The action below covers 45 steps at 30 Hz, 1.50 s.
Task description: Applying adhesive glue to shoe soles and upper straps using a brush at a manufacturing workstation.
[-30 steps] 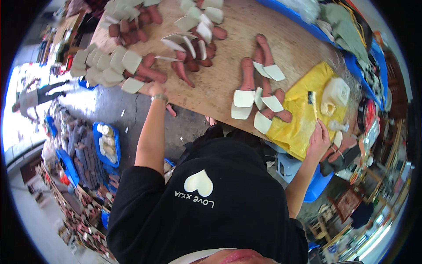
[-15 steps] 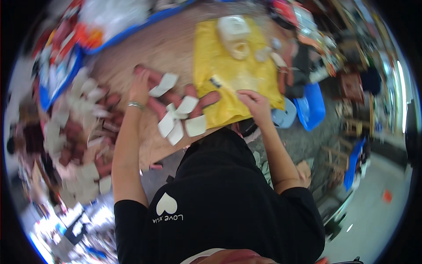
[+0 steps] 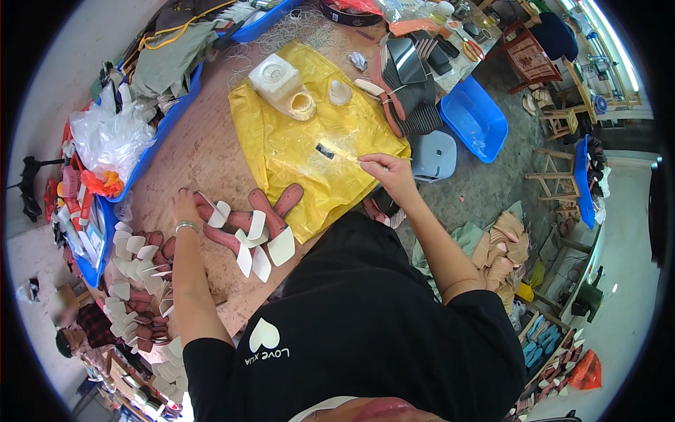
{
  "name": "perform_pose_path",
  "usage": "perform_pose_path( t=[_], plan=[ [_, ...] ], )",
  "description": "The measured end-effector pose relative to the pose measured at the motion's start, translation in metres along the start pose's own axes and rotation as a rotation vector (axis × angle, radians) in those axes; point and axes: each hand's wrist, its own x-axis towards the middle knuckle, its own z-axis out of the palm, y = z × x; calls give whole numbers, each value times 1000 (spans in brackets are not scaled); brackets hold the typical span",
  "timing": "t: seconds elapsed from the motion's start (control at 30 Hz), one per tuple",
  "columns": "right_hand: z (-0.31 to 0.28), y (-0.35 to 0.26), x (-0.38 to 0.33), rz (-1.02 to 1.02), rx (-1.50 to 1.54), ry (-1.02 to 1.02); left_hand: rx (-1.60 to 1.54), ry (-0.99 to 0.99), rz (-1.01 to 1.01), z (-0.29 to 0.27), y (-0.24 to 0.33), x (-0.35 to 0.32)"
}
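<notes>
My left hand (image 3: 184, 209), with a bracelet on the wrist, rests flat on the end of a reddish-brown sandal sole (image 3: 211, 211) on the wooden table (image 3: 204, 148). More brown soles with cream straps (image 3: 260, 232) lie beside it. My right hand (image 3: 387, 171) pinches a small glue brush (image 3: 336, 152) whose dark tip lies on the yellow plastic sheet (image 3: 309, 148). On that sheet stand a whitish glue container (image 3: 275, 76) and a round cup (image 3: 304, 105).
Several more strapped soles (image 3: 140, 281) lie piled at the table's left end. Blue bins (image 3: 162, 133) with bags and cloth line the far edge. Dark soles (image 3: 411, 77), a blue tub (image 3: 474, 119), a grey stool (image 3: 434, 155) and a stack of insoles (image 3: 503, 243) are on the right.
The view has swung round, so the table now sits upright ahead. My left hand stays on the soles. My right hand has brought the brush onto the middle of the yellow sheet.
</notes>
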Motion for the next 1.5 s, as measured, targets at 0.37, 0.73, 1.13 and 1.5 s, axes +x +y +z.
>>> perform_pose_path(
  t=[0.37, 0.73, 1.13, 1.5],
  plan=[
    [-4, -2, 56, -46, 118, -150, -2294, -189, -490, -51, 22, -95],
    [2, 5, 68, -107, 202, -230, -3090, -314, -139, -140, 168, -153],
    [4, 21, 139, -276, -470, -90, -2941, -125, -309, -159, 213, -146],
    [62, 37, 236, -443, -1046, -104, -2738, -75, -418, -167, 216, -145]
  ],
)
